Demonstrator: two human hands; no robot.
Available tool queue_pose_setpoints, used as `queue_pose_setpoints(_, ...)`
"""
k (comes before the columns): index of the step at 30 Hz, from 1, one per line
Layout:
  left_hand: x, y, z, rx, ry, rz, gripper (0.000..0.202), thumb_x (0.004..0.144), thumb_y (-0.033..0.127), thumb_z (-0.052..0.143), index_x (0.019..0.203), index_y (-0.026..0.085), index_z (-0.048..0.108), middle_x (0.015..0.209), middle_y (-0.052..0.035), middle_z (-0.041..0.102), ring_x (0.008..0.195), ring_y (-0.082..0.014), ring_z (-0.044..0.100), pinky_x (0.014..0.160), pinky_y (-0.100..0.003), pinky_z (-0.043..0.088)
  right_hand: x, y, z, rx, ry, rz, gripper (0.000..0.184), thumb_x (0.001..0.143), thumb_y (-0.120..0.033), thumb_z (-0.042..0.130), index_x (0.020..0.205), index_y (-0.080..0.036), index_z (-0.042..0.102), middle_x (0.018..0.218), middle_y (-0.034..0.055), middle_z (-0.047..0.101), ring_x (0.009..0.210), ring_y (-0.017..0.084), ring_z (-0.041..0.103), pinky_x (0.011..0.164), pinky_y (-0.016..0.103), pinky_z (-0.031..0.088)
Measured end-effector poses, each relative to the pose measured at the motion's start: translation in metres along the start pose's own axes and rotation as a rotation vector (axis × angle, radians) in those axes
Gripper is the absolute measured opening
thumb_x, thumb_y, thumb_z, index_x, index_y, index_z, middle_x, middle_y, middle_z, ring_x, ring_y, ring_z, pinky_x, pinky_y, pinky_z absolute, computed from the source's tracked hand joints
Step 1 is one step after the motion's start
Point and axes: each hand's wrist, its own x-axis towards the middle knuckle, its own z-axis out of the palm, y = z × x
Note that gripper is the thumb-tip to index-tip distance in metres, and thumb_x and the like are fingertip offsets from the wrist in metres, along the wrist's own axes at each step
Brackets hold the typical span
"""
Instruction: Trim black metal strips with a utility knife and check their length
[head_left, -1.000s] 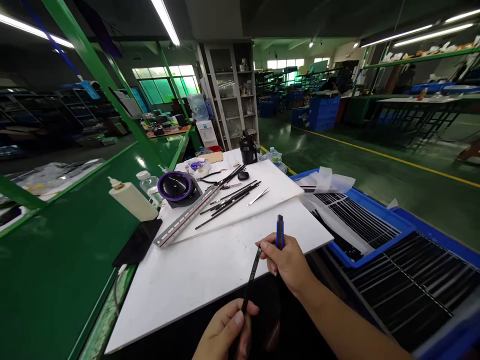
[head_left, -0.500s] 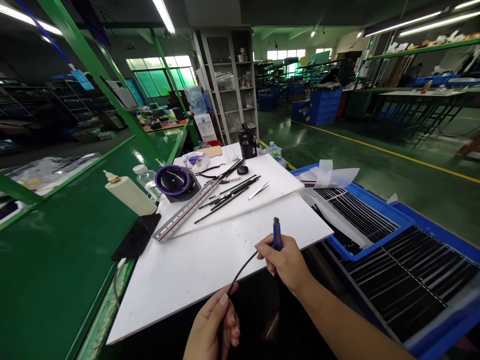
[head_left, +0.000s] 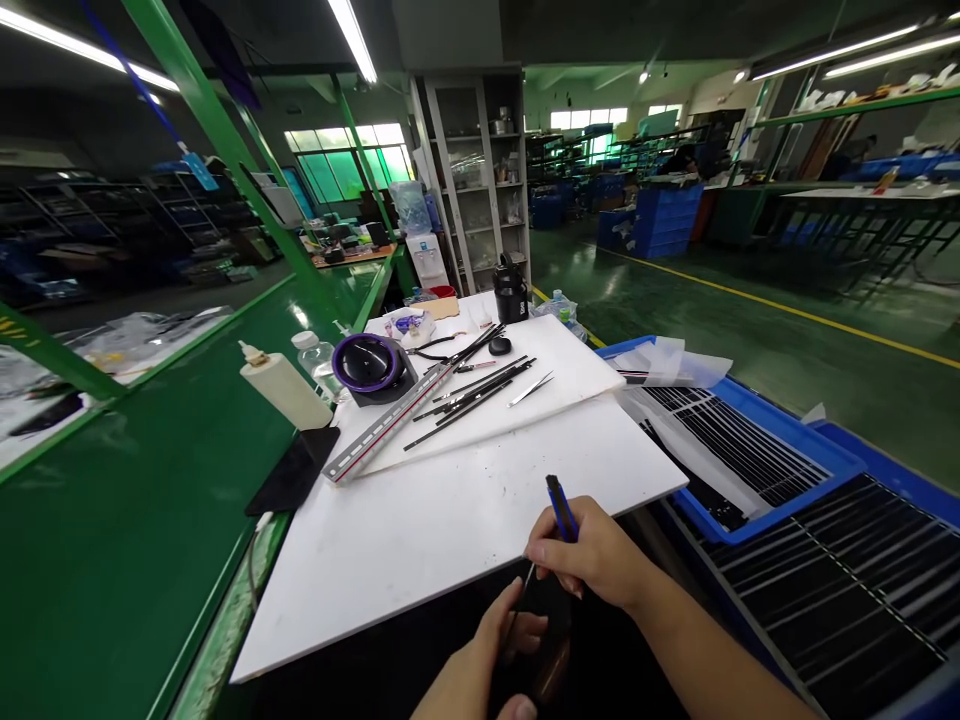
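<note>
My right hand (head_left: 592, 555) is closed around a blue utility knife (head_left: 562, 510), its dark end pointing up and to the left. The thumb and fingertips of that hand also pinch one end of a thin black strip (head_left: 527, 582). The strip runs down into my left hand (head_left: 480, 650), whose fingers curl about it; its lower part is hidden in the dark. Both hands are close together at the front edge of the white board (head_left: 375, 560). Farther back, several black strips (head_left: 469, 400) lie beside a grey metal ruler-like bar (head_left: 386, 425) and silver tweezers (head_left: 530, 390).
A black round device with a purple ring (head_left: 367, 362), a squeeze bottle (head_left: 285, 390) and a clear bottle (head_left: 319, 365) stand at the left. Pliers (head_left: 433, 350) and a black flask (head_left: 511, 290) are at the back. Blue trays (head_left: 847, 468) with black strips lie at the right.
My left hand has moved up and right, close to my right hand. The strip, earlier bowed between them, now shows only a short length. The knife has tilted left and moved lower.
</note>
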Motion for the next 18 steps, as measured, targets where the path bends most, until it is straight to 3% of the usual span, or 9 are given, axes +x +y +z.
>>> queue_pose_setpoints(2, 0.010, -0.006, 0.005, -0.035, 0.003, 0.033, 0.053, 0.093, 0.043, 0.055, 0.143, 0.027, 0.047, 0.122, -0.0138, 0.068, 0.108, -0.0310, 0.064, 0.097, -0.044, 0.048, -0.003, 0.001, 0.002, -0.040, -0.031, 0.006, 0.020, 0.078, -0.034, 0.072, 0.072, -0.015, 0.068, 0.055, -0.0026, 0.059, 0.039, 0.006, 0.041, 0.039, 0.020, 0.031)
queue_pose_setpoints(4, 0.018, -0.009, 0.011, -0.065, 0.055, -0.017, 0.040, 0.095, 0.047, 0.049, 0.127, 0.023, 0.058, 0.102, -0.0112, 0.070, 0.083, -0.0239, 0.066, 0.078, -0.035, 0.053, -0.005, 0.004, 0.006, -0.072, -0.046, 0.008, 0.021, 0.079, -0.035, 0.072, 0.073, -0.015, 0.069, 0.053, -0.0035, 0.056, 0.041, 0.007, 0.043, 0.041, 0.020, 0.031)
queue_pose_setpoints(7, 0.027, -0.006, 0.020, -0.141, 0.162, -0.131, 0.038, 0.095, 0.054, 0.045, 0.096, 0.020, 0.061, 0.073, -0.0022, 0.060, 0.052, -0.0124, 0.049, 0.050, -0.025, 0.040, -0.007, 0.009, 0.012, -0.100, -0.035, 0.004, 0.027, 0.080, -0.041, 0.072, 0.074, -0.015, 0.069, 0.049, -0.0053, 0.049, 0.043, 0.008, 0.042, 0.042, 0.021, 0.031)
queue_pose_setpoints(11, 0.030, 0.001, 0.024, -0.221, 0.196, -0.194, 0.036, 0.093, 0.054, 0.052, 0.090, 0.018, 0.059, 0.055, 0.0041, 0.047, 0.048, -0.0098, 0.039, 0.046, -0.021, 0.033, -0.009, 0.014, 0.014, -0.171, 0.022, -0.023, 0.024, 0.083, -0.038, 0.069, 0.074, -0.016, 0.067, 0.054, -0.0045, 0.050, 0.050, 0.009, 0.046, 0.049, 0.023, 0.036)
queue_pose_setpoints(13, 0.030, -0.001, 0.020, -0.268, 0.180, -0.231, 0.035, 0.093, 0.052, 0.053, 0.094, 0.018, 0.059, 0.052, 0.0051, 0.047, 0.044, -0.0087, 0.037, 0.042, -0.020, 0.030, -0.011, 0.017, 0.012, -0.217, 0.073, -0.059, 0.017, 0.084, -0.033, 0.068, 0.087, -0.017, 0.068, 0.064, -0.0032, 0.056, 0.060, 0.011, 0.051, 0.059, 0.024, 0.042)
queue_pose_setpoints(16, 0.029, -0.014, 0.007, -0.562, 0.174, -0.294, 0.033, 0.094, 0.051, 0.051, 0.090, 0.018, 0.057, 0.051, 0.0063, 0.046, 0.037, -0.0054, 0.029, 0.034, -0.017, 0.019, -0.020, 0.024, 0.005, -0.190, 0.102, 0.013, 0.022, 0.089, -0.025, 0.057, 0.110, -0.021, 0.060, 0.072, -0.0046, 0.055, 0.059, 0.010, 0.048, 0.056, 0.023, 0.042)
queue_pose_setpoints(18, 0.026, -0.023, -0.005, -0.840, 0.190, -0.342, 0.029, 0.093, 0.047, 0.055, 0.085, 0.019, 0.054, 0.056, 0.0071, 0.045, 0.037, -0.0029, 0.022, 0.032, -0.014, 0.014, -0.029, 0.029, 0.000, -0.162, 0.075, 0.132, 0.021, 0.091, -0.019, 0.045, 0.109, -0.022, 0.056, 0.069, -0.0059, 0.051, 0.051, 0.009, 0.044, 0.047, 0.021, 0.038)
